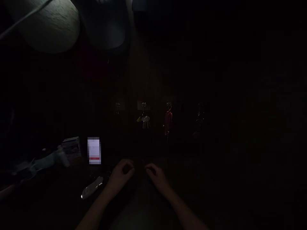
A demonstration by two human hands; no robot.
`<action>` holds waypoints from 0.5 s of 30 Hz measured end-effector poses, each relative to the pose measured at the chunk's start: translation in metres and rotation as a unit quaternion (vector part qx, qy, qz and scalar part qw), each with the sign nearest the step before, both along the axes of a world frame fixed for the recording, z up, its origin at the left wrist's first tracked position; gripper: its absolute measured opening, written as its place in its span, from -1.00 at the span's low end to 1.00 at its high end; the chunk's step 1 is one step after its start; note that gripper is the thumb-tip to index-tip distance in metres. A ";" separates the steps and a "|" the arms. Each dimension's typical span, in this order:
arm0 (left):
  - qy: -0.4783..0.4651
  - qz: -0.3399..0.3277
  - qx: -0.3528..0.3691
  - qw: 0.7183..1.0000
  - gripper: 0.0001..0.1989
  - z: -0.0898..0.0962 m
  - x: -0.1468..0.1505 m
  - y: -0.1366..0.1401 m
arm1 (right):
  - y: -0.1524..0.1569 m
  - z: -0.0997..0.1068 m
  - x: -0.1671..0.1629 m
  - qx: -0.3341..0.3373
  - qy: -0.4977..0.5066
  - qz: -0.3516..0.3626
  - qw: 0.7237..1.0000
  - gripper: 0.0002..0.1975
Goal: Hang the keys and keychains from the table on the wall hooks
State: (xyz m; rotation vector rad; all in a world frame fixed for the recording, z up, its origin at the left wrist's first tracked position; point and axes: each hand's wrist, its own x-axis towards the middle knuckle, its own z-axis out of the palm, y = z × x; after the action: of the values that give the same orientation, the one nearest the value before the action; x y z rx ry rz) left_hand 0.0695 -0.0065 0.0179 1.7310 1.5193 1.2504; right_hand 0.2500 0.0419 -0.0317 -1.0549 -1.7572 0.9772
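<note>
Both of my hands reach forward over a dark surface, a short gap apart. My left hand (120,172) is curled, its thumb and fingertips drawn close together. Mirroring it, my right hand (157,177) has its thumb and fingers bent into a pinch. Whatever lies between the fingertips is lost in the darkness, so I cannot make out what they hold, if anything. Left of my left hand lies a shiny, elongated silver object (92,187) with rounded ends; its kind is unclear.
Beyond my hands, a bunch of keys (145,119) and a reddish item (168,118) hang from metal hooks. Further left stand a small box (72,148) and a bright, blurred-out rectangle (94,150). Two hats, one pale (55,27) and one dark (107,28), hang above.
</note>
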 end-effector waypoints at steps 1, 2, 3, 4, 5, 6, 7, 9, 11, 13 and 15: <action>-0.014 -0.005 -0.020 1.000 -0.97 0.006 -0.001 0.001 | 0.002 -0.001 0.001 -0.007 0.001 -0.006 1.000 -0.76; -0.032 -0.016 -0.044 0.998 -0.96 0.013 -0.001 0.000 | 0.004 -0.003 0.002 -0.012 0.003 -0.013 1.000 -0.76; -0.053 -0.025 -0.063 0.996 -0.96 0.020 -0.001 0.000 | 0.006 -0.004 0.003 -0.016 0.005 -0.018 1.000 -0.76; -0.072 -0.034 -0.080 0.994 -0.95 0.029 -0.001 -0.001 | 0.007 -0.005 0.004 -0.016 0.008 -0.022 1.000 -0.77; -0.086 -0.036 -0.090 0.992 -0.93 0.038 -0.001 -0.002 | 0.008 -0.006 0.005 -0.013 0.010 -0.023 1.000 -0.77; -0.095 -0.028 -0.093 0.991 -0.92 0.047 0.000 -0.002 | 0.009 -0.006 0.005 -0.008 0.011 -0.022 1.000 -0.78; -0.093 -0.029 -0.096 0.991 -0.90 0.057 0.000 -0.001 | 0.009 -0.006 0.006 -0.002 0.011 -0.019 1.000 -0.79; -0.089 -0.024 -0.079 0.993 -0.88 0.074 0.000 0.004 | 0.009 -0.006 0.006 0.003 0.011 -0.013 1.000 -0.80; -0.096 -0.029 -0.050 0.994 -0.90 0.090 -0.002 0.015 | 0.008 -0.007 0.007 -0.004 0.011 -0.009 1.000 -0.80; -0.114 -0.033 -0.017 0.993 -0.91 0.105 -0.003 0.029 | 0.007 -0.007 0.007 -0.009 0.010 -0.007 1.000 -0.80; -0.121 -0.032 0.010 0.992 -0.88 0.121 -0.003 0.043 | 0.007 -0.008 0.007 0.005 0.016 -0.004 1.000 -0.80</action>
State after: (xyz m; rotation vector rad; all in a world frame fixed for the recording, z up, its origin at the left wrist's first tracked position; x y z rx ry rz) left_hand 0.0669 0.0362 0.1385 1.5623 1.3044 1.3914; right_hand 0.2571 0.0489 -0.0397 -1.0351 -1.7288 0.9748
